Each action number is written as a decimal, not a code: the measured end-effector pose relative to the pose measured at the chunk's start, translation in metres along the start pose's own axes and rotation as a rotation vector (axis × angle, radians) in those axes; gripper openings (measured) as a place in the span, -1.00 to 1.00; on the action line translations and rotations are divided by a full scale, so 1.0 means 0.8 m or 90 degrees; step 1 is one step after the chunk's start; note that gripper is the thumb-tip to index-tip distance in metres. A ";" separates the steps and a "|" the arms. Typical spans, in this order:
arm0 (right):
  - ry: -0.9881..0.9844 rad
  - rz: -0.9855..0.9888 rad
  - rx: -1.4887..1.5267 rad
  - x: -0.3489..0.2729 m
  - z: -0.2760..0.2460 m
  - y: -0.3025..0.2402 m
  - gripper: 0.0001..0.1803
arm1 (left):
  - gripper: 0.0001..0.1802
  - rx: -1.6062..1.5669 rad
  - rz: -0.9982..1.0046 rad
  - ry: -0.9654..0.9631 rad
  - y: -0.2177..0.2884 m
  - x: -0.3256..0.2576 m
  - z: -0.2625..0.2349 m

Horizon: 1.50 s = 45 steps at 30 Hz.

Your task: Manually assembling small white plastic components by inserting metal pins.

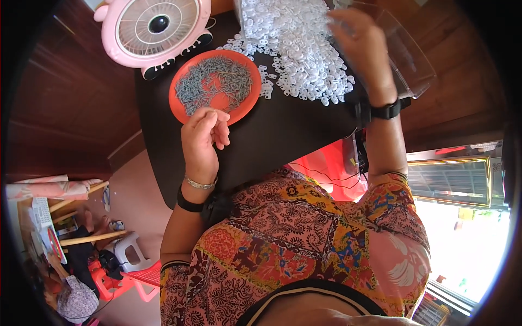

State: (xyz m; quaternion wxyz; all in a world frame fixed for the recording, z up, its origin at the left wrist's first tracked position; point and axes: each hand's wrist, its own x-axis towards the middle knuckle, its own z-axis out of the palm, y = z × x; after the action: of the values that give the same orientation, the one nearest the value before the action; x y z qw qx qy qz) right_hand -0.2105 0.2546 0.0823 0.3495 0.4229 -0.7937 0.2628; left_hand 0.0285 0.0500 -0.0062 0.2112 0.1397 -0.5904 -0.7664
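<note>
Just beyond the left hand sits an orange-red plate heaped with small grey-blue pieces. Under the right hand spreads a pile of white plastic rings on a black bench. Past the plate stands a pink fan. Both wrists carry black bands.

left hand raised near the body, fingers curled loosely inward with thumb and fingertips close together, wrist banded; right hand reaches far and to the right, fingers spread and blurred, forearm extended.
</note>
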 end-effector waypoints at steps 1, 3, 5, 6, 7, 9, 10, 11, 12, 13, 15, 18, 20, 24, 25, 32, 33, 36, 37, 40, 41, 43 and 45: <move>-0.107 0.007 0.070 -0.008 0.011 -0.007 -0.83 | -0.71 0.001 0.000 0.002 0.001 0.000 0.000; -0.240 -0.025 0.147 -0.022 0.044 -0.023 -0.86 | -0.71 0.004 -0.004 -0.002 0.002 -0.002 -0.002; -0.320 -0.059 0.125 -0.032 0.073 -0.027 -0.86 | -0.72 0.004 -0.008 -0.009 0.001 -0.002 -0.001; -0.320 -0.059 0.127 -0.034 0.085 -0.028 -0.86 | -0.72 0.005 -0.010 -0.014 0.000 -0.001 -0.002; -0.387 -0.054 0.113 -0.036 0.095 -0.028 -0.85 | -0.72 0.006 -0.010 -0.014 0.000 -0.001 -0.002; -0.437 -0.068 0.086 -0.044 0.110 -0.032 -0.84 | -0.72 0.012 -0.024 -0.002 -0.001 -0.001 -0.002; -0.438 -0.071 0.088 -0.046 0.116 -0.035 -0.84 | -0.72 0.012 -0.023 0.001 -0.001 -0.001 -0.002; -0.437 -0.077 0.063 -0.047 0.120 -0.039 -0.86 | -0.72 0.011 -0.025 0.001 0.000 -0.001 -0.003; -0.438 -0.083 0.039 -0.048 0.123 -0.041 -0.87 | -0.72 0.009 -0.029 0.002 -0.001 -0.001 -0.003; -0.454 -0.086 0.028 -0.047 0.124 -0.042 -0.87 | -0.72 0.008 -0.029 0.005 -0.001 -0.001 -0.003; -0.443 -0.112 0.001 -0.047 0.127 -0.041 -0.86 | -0.71 0.039 -0.022 -0.017 0.000 -0.001 -0.004; -0.407 -0.132 -0.001 -0.048 0.129 -0.036 -0.86 | -0.70 0.035 -0.028 -0.028 -0.001 -0.001 -0.005; -0.384 -0.126 0.025 -0.046 0.125 -0.039 -0.86 | -0.70 0.029 -0.042 -0.030 0.000 0.000 -0.006; -0.407 0.021 0.398 -0.044 0.091 -0.100 -0.83 | -0.75 -0.002 -0.080 -0.027 0.000 0.000 0.000; -0.439 0.032 0.480 -0.046 0.086 -0.114 -0.83 | -0.75 -0.002 -0.080 -0.029 -0.001 0.000 0.001; -0.548 0.130 0.618 -0.054 0.076 -0.154 -0.81 | -0.78 0.056 -0.087 -0.093 -0.005 -0.001 -0.001; -0.547 0.130 0.618 -0.056 0.079 -0.152 -0.81 | -0.79 0.058 -0.088 -0.097 -0.005 -0.001 -0.002; -0.562 0.154 0.723 -0.057 0.083 -0.141 -0.81 | -0.79 0.048 -0.075 -0.116 -0.004 -0.001 -0.002; -0.578 0.137 0.683 -0.052 0.080 -0.135 -0.81 | -0.79 0.047 -0.076 -0.115 -0.003 -0.001 -0.001; -0.443 0.073 0.471 -0.046 0.082 -0.103 -0.82 | -0.80 0.028 -0.071 -0.091 -0.001 -0.003 -0.001; -0.380 0.031 0.337 -0.040 0.083 -0.086 -0.81 | -0.81 0.028 -0.062 -0.074 0.000 -0.003 -0.001; -0.349 0.014 0.174 -0.032 0.085 -0.047 -0.81 | -0.82 0.028 -0.053 -0.060 0.002 -0.002 -0.001; -0.365 0.031 0.116 -0.029 0.086 -0.024 -0.82 | -0.82 0.042 -0.056 -0.064 0.002 -0.003 -0.001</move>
State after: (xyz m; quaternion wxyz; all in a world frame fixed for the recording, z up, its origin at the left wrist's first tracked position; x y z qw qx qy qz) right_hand -0.2076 0.2067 0.0242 0.0652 0.4905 -0.8430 0.2109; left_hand 0.0311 0.0497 -0.0050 0.1422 0.1337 -0.6187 -0.7610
